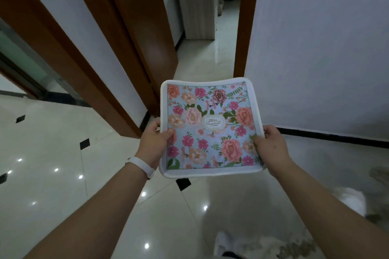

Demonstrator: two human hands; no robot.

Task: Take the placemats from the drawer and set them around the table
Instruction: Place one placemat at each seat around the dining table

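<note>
Your left hand (pixel 154 143) and right hand (pixel 271 147) each hold a pinching grip on opposite side edges of the floral placemat (pixel 210 128), carried flat above the tiled floor (pixel 52 153). No worktop in view. Keep it level; carry through the doorway (pixel 210 48).

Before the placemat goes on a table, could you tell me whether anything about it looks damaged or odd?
Nothing stands out. The floral placemat is held flat by its side edges in the left hand and right hand, bowing slightly, with no visible tear or stain.
</note>
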